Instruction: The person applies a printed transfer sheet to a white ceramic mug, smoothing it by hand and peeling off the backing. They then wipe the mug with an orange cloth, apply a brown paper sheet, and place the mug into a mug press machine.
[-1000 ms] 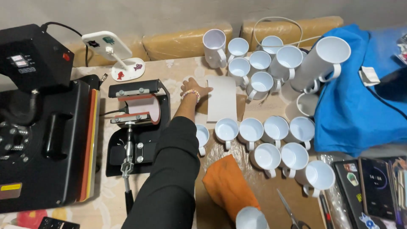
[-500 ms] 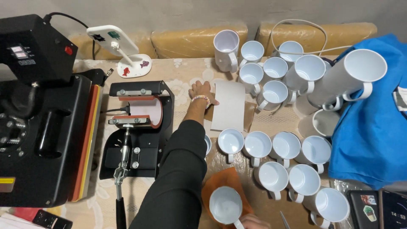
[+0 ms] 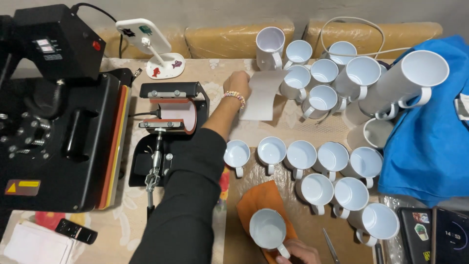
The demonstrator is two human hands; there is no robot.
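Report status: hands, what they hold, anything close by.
Left hand lifting paper sheet. Right hand gripping white mug by its handle. Mugs beside sheet.

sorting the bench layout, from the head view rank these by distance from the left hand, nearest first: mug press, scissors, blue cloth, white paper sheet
From the left hand:
1. white paper sheet, held at its fingertips.
2. mug press, just to its left.
3. blue cloth, far right.
4. scissors, bottom edge; close to the cloth in distance, ranking unsure.

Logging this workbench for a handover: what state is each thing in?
Left hand: lifting the paper sheet.
Right hand: holding a white mug upright, empty.
Mug press: open, no mug inside.
Table mugs: upright, empty.
Scissors: lying flat.
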